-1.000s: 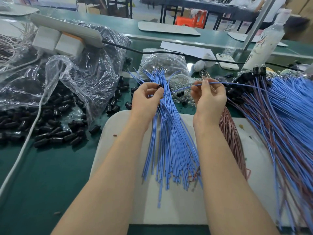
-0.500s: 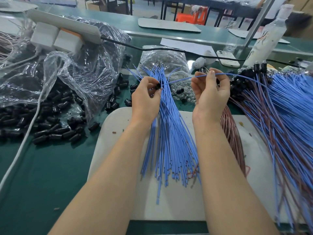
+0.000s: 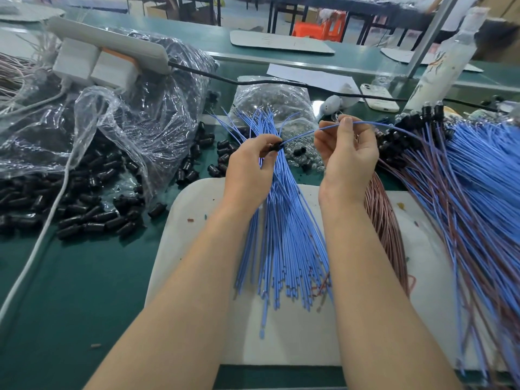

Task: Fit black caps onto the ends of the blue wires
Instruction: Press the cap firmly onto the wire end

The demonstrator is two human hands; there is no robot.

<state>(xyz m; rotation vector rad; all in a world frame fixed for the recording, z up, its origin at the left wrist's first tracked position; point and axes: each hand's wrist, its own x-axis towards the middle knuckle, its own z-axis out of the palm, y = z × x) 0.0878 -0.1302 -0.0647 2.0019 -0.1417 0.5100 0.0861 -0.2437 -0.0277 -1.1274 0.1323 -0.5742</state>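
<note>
Left arm [image 3: 183,291]: bare, reached forward from the lower left, slanted up toward the middle.
Left hand [image 3: 250,167]: back turned to the camera, fingers curled, thumb and forefinger pinched a black cap [image 3: 277,147].
Right arm [image 3: 374,277]: bare, reached forward from the lower right, wrist nearly straight.
Right hand [image 3: 349,156]: thumb side up, fingers curled inward, thumb and forefinger pinched a single blue wire [image 3: 301,135].
Spacing: hands near each other, apart, right held slightly higher.

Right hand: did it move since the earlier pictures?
Yes, slightly: the right hand shifted away from the white board, toward the white phone.
</note>
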